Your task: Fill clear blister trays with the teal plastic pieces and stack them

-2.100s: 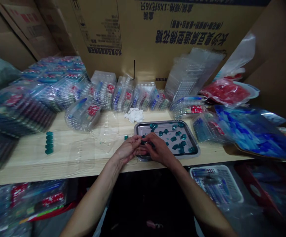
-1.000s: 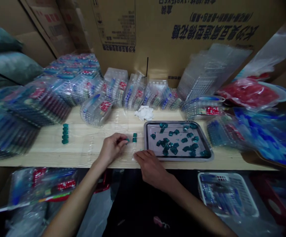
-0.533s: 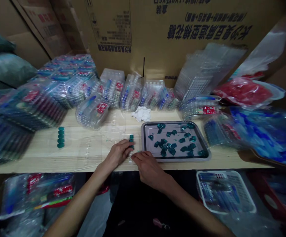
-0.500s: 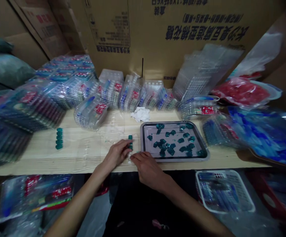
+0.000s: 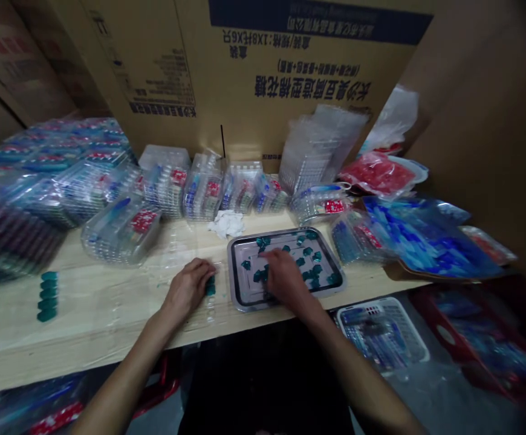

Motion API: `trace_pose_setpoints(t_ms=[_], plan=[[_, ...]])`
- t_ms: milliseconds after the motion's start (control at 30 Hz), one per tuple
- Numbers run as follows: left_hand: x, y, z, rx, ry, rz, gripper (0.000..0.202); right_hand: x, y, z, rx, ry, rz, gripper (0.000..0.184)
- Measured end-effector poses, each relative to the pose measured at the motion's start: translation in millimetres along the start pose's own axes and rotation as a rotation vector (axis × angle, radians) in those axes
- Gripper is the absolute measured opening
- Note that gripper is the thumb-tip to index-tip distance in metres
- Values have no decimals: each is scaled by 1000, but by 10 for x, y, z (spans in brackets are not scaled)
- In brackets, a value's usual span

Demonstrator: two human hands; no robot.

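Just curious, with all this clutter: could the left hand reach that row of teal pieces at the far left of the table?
Probably yes. The left hand sits level with the teal pieces on the wooden table; only flat clear plastic lies between, and the stacked packs stand behind.

This is a small packing workshop, shown by printed cardboard cartons [image 5: 245, 78] behind a long wooden worktop [image 5: 100, 320] piled with clear plastic blister packs [image 5: 204, 193], a metal tray [image 5: 230, 272] and a filled plastic basket [image 5: 415, 329] below.
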State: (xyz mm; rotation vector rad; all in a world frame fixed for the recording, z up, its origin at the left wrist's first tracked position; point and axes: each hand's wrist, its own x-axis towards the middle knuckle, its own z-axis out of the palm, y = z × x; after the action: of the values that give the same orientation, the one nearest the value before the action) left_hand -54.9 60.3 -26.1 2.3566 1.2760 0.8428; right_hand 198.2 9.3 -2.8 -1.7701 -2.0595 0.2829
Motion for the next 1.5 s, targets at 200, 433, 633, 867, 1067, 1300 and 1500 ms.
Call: trace_pose_setpoints(t_ms=[200, 433, 633, 867, 1067, 1300, 1500], plan=[[114, 585, 78, -287, 200, -192, 24, 267, 499, -21, -298, -83, 130, 25], [257, 1061, 681, -1092, 128, -650, 44, 54, 192, 38, -71, 138, 56, 22], [295, 1066, 690, -1271, 177, -770, 44, -111, -45, 73, 176, 168, -55, 33], [185, 1029, 489, -1374, 168, -754, 44, -87, -99, 182, 397, 192, -37, 20], [139, 1044, 485, -1502, 215, -830, 41, -130, -231, 171, 343, 249, -22, 15], [129, 969, 333, -1585, 111, -943, 27, -99, -125, -47, 298, 130, -271, 22], [70, 830, -7, -1387, 41, -898, 31, 5, -84, -265, 230, -11, -562, 26]])
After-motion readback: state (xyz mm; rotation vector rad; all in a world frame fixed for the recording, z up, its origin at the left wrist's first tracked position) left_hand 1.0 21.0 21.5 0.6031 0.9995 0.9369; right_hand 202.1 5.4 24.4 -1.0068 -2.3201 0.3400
